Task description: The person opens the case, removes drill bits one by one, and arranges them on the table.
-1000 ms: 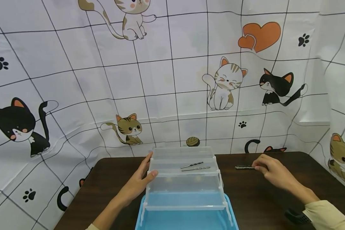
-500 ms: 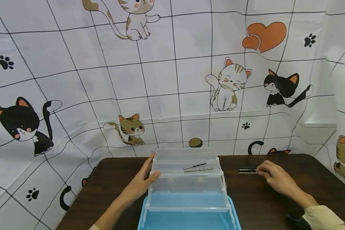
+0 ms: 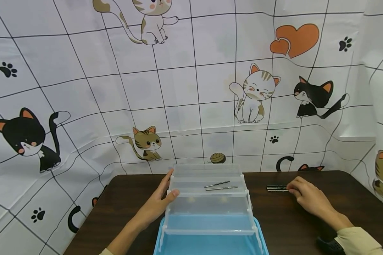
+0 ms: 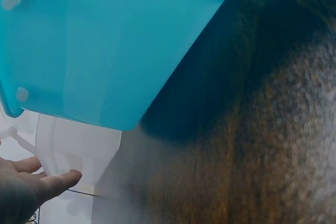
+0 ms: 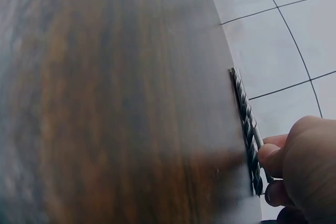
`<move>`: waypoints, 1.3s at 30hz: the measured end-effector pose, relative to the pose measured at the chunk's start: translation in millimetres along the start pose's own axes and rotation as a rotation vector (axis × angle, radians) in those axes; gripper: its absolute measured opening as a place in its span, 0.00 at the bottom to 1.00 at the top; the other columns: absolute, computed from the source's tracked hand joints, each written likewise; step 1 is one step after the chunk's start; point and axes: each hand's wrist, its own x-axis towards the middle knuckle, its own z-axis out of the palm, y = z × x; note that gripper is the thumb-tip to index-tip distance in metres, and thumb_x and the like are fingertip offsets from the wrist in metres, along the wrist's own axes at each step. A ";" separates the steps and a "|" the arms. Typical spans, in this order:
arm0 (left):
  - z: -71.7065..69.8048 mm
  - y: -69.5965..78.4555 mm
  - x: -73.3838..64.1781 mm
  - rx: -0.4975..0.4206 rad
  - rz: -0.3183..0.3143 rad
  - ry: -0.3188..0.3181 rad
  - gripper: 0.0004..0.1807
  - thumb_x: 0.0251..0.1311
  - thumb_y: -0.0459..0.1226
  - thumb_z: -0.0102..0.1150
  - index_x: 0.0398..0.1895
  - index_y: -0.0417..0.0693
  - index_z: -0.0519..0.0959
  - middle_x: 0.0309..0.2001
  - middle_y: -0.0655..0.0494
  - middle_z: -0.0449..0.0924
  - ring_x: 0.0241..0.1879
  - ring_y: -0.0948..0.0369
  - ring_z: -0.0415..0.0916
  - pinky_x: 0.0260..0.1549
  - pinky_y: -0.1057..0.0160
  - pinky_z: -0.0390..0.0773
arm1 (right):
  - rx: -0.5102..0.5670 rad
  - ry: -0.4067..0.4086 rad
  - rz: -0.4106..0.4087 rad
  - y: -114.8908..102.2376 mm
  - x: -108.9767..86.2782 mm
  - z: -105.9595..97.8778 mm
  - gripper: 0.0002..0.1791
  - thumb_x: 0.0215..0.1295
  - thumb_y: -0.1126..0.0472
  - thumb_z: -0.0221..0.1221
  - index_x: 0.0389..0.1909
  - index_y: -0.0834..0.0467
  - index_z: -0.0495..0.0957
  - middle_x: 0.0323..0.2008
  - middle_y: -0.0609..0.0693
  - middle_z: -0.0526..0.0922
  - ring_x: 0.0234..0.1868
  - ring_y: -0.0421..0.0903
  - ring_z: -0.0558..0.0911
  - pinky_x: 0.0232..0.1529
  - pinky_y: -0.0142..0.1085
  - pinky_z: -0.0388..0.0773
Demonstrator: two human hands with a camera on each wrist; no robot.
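A blue toolbox (image 3: 210, 246) stands at the front with its clear tiered trays (image 3: 207, 205) raised. My left hand (image 3: 156, 203) rests against the trays' left side, fingers fairly straight and thumb at the edge. In the left wrist view the thumb (image 4: 63, 181) lies by the clear tray end. On an upper tray lie two drill bits (image 3: 221, 188), one dark and one silvery. To the right, my right hand (image 3: 309, 198) pinches the end of a silvery drill bit (image 5: 240, 88) at the table. A dark drill bit (image 5: 249, 142) lies alongside it.
The dark wooden table (image 3: 127, 191) reaches back to a white cloth with printed cats and grid lines (image 3: 210, 88). A dark band (image 3: 330, 244) sits at my right wrist by the pale sleeve (image 3: 359, 241).
The head view has shifted slightly. My right fingers have moved a little toward me at the drill bits' end, where more of the bits shows. My left hand stays on the trays.
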 end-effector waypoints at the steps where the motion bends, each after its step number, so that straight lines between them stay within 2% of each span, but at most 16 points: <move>1: 0.0 -0.3 0.0 0.001 -0.002 0.001 0.40 0.77 0.50 0.52 0.79 0.88 0.40 0.81 0.56 0.36 0.78 0.43 0.39 0.63 0.24 0.52 | -0.001 -0.003 0.000 0.5 -0.2 0.0 0.08 0.67 0.71 0.64 0.40 0.55 0.85 0.40 0.45 0.78 0.34 0.42 0.78 0.29 0.43 0.75; 9: 1.0 -1.7 0.1 0.023 -0.012 0.002 0.40 0.77 0.50 0.52 0.79 0.89 0.40 0.81 0.59 0.37 0.78 0.46 0.40 0.62 0.23 0.49 | 0.003 -0.013 0.026 2.3 -5.0 2.7 0.07 0.66 0.69 0.66 0.39 0.53 0.85 0.40 0.45 0.79 0.33 0.42 0.77 0.28 0.43 0.74; 16: 1.8 -1.8 -0.4 0.017 -0.019 0.008 0.40 0.76 0.51 0.53 0.79 0.89 0.41 0.81 0.60 0.38 0.78 0.46 0.42 0.63 0.24 0.51 | 0.013 -0.023 0.032 3.9 -5.7 5.8 0.08 0.65 0.69 0.67 0.39 0.52 0.85 0.40 0.45 0.80 0.33 0.42 0.76 0.29 0.44 0.74; 26: 2.9 -3.8 -0.2 0.011 -0.002 0.006 0.40 0.77 0.50 0.53 0.79 0.87 0.41 0.81 0.55 0.39 0.77 0.42 0.42 0.62 0.24 0.53 | 0.004 -0.012 0.016 5.7 -6.6 7.0 0.08 0.63 0.69 0.68 0.38 0.52 0.86 0.39 0.45 0.80 0.33 0.42 0.77 0.29 0.44 0.74; 33: 2.7 -2.3 0.2 0.017 0.004 -0.001 0.40 0.77 0.50 0.53 0.79 0.87 0.40 0.81 0.57 0.38 0.78 0.43 0.41 0.62 0.24 0.51 | 0.029 0.054 -0.054 0.5 -3.7 0.9 0.07 0.62 0.68 0.70 0.37 0.54 0.86 0.38 0.42 0.80 0.32 0.39 0.76 0.30 0.40 0.75; 39: 0.6 -1.2 0.5 0.007 0.010 0.002 0.40 0.77 0.50 0.52 0.80 0.86 0.40 0.81 0.58 0.37 0.78 0.45 0.41 0.63 0.25 0.53 | 0.137 0.077 -0.128 -23.5 9.4 -15.4 0.06 0.66 0.66 0.68 0.41 0.56 0.85 0.39 0.43 0.80 0.24 0.34 0.68 0.25 0.34 0.70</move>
